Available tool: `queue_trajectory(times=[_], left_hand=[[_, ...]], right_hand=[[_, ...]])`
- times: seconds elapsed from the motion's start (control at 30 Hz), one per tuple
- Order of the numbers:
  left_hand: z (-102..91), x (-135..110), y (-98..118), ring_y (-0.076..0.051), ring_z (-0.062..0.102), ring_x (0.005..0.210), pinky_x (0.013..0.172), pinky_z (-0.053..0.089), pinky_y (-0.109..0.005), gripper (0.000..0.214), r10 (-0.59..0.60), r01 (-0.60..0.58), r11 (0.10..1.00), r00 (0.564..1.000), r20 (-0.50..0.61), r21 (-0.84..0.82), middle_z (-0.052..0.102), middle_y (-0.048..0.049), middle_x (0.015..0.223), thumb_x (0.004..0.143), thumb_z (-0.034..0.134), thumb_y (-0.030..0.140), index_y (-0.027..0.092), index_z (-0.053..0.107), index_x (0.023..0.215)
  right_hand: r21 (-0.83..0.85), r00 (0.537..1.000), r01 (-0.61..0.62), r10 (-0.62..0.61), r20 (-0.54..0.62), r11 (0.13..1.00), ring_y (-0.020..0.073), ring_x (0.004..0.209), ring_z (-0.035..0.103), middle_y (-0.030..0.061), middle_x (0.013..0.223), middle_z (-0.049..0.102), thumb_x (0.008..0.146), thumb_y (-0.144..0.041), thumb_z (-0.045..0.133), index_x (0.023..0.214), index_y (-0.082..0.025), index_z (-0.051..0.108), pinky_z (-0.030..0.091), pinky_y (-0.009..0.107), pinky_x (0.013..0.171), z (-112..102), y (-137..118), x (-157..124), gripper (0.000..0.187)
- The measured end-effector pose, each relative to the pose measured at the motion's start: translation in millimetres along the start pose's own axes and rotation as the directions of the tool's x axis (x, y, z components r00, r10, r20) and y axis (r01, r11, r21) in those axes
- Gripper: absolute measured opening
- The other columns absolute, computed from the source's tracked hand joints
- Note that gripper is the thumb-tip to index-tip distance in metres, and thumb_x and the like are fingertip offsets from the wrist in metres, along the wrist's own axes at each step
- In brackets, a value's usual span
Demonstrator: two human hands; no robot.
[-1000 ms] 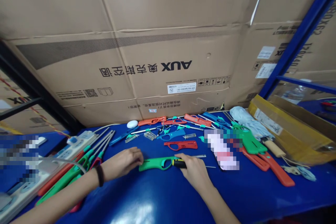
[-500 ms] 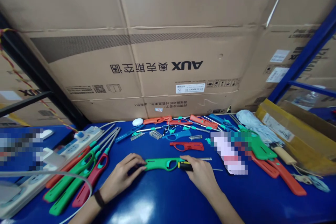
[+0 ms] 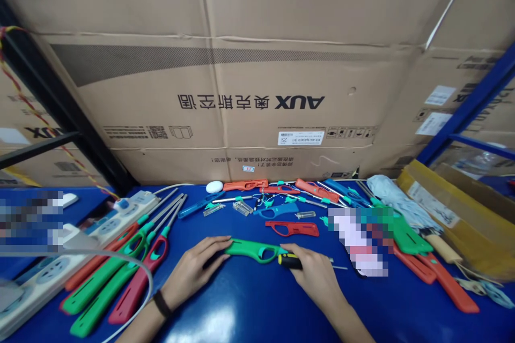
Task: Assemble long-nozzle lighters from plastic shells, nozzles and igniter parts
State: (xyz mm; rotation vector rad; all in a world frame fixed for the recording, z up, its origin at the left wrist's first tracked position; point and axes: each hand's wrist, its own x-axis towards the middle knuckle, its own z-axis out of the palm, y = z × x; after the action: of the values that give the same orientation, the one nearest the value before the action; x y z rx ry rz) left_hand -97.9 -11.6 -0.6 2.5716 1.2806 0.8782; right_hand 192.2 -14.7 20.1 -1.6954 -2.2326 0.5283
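A green long-nosed gas lighter [image 3: 247, 250] lies just over the blue tabletop between my hands, its trigger loop toward the right. The fingers of my left hand [image 3: 203, 261] are closed around its handle end. My right hand [image 3: 316, 272] grips a screwdriver [image 3: 290, 261] with a black and yellow handle, and its thin shaft points right. The same hand's fingers also touch the lighter's nozzle end and cover most of it. Beyond the lighter lies a red lighter shell half [image 3: 308, 229].
Whole lighters [image 3: 100, 284] lie beside a white power strip [image 3: 110, 222] at left. Loose shells, rods and clear fuel tanks [image 3: 242, 207] spread along the back. At right are more lighters [image 3: 454, 284], a blurred-out item [image 3: 362, 246] and a taped carton [image 3: 450, 220]. A large cardboard box [image 3: 241, 118] stands behind.
The view has shifted slightly, so most of the scene sits further right. My left fingers reach further over the lighter's handle end, and the lighter slopes down more to the right.
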Motion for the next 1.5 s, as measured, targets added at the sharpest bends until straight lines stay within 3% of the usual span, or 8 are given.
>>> queue_trajectory(times=[0.2,0.6,0.87,1.2,1.3,1.37,1.43,1.5], left_hand=[[-0.6,-1,0,-0.017,0.065,0.099,0.087,0.054,-0.029,0.021,0.030,-0.030,0.999,0.999,-0.035,-0.019,0.067,-0.0056,0.109,0.093,0.048,0.025,0.023,0.060,0.110],[-3.8,2,-1,-0.019,0.063,0.102,0.089,0.053,-0.033,0.024,-0.031,0.034,0.991,0.999,-0.026,0.127,0.065,-0.0063,0.113,0.092,0.049,0.030,0.022,0.059,0.113],[-6.7,-2,-2,-0.021,0.062,0.101,0.087,0.054,-0.035,0.023,0.085,-0.084,0.978,0.996,0.002,0.192,0.066,-0.0074,0.110,0.091,0.050,0.029,0.022,0.062,0.109],[-5.1,-2,0,-0.020,0.060,0.105,0.091,0.052,-0.036,0.021,0.023,-0.023,0.998,1.000,0.009,0.056,0.064,-0.0071,0.114,0.092,0.049,0.026,0.022,0.059,0.109],[-4.0,0,1,-0.022,0.057,0.111,0.095,0.049,-0.039,0.035,-0.077,0.077,0.997,0.997,-0.005,-0.032,0.061,-0.0091,0.120,0.088,0.055,0.032,0.022,0.050,0.122],[-2.1,0,1,-0.022,0.056,0.113,0.100,0.045,-0.043,0.040,-0.099,0.100,0.993,0.995,0.018,-0.069,0.060,-0.0087,0.122,0.087,0.057,0.034,0.023,0.047,0.125],[0.1,1,0,-0.022,0.058,0.112,0.104,0.040,-0.046,0.037,-0.085,0.089,0.992,0.995,0.048,-0.085,0.063,-0.0070,0.120,0.088,0.056,0.032,0.024,0.049,0.123],[1.8,0,0,-0.023,0.059,0.111,0.104,0.040,-0.047,0.033,-0.081,0.086,0.992,0.995,0.056,-0.095,0.066,-0.0058,0.115,0.088,0.056,0.031,0.024,0.052,0.121]], right_hand=[[-0.016,1.000,-0.003,0.003,0.012,1.000,0.0219,0.095,0.067,-0.0003,0.107,0.070,0.077,-0.012,0.054,0.110,-0.030,0.062,0.050,0.029,0.073,1,1,-1,0.039],[-0.017,0.998,0.058,-0.058,0.019,0.998,0.0203,0.098,0.066,-0.0010,0.107,0.070,0.075,-0.011,0.052,0.107,-0.030,0.063,0.050,0.029,0.078,5,4,5,0.039],[-0.074,0.999,0.029,-0.027,0.036,0.997,0.0227,0.095,0.067,-0.0010,0.106,0.071,0.077,-0.014,0.052,0.108,-0.033,0.063,0.050,0.031,0.074,-1,3,8,0.038],[-0.025,0.996,0.057,-0.055,0.073,0.998,0.0226,0.097,0.065,-0.0009,0.106,0.070,0.078,-0.017,0.052,0.107,-0.033,0.064,0.049,0.032,0.079,-9,4,9,0.036],[0.081,0.994,0.015,-0.024,0.103,0.997,0.0227,0.088,0.066,-0.0014,0.098,0.071,0.077,-0.033,0.059,0.113,-0.034,0.059,0.049,0.032,0.076,-18,-2,8,0.035],[0.260,0.996,0.014,-0.036,0.080,0.966,0.0202,0.082,0.063,-0.0001,0.095,0.068,0.080,-0.046,0.056,0.113,-0.032,0.055,0.048,0.030,0.073,-24,-12,11,0.036],[0.501,0.996,0.073,-0.084,0.000,0.862,0.0171,0.075,0.058,0.0022,0.090,0.063,0.087,-0.052,0.044,0.103,-0.026,0.054,0.045,0.028,0.067,-27,-28,20,0.031],[0.738,0.980,0.190,-0.169,-0.105,0.648,0.0142,0.066,0.050,0.0004,0.078,0.055,0.088,-0.058,0.040,0.094,-0.024,0.052,0.042,0.026,0.063,-23,-50,33,0.036]])
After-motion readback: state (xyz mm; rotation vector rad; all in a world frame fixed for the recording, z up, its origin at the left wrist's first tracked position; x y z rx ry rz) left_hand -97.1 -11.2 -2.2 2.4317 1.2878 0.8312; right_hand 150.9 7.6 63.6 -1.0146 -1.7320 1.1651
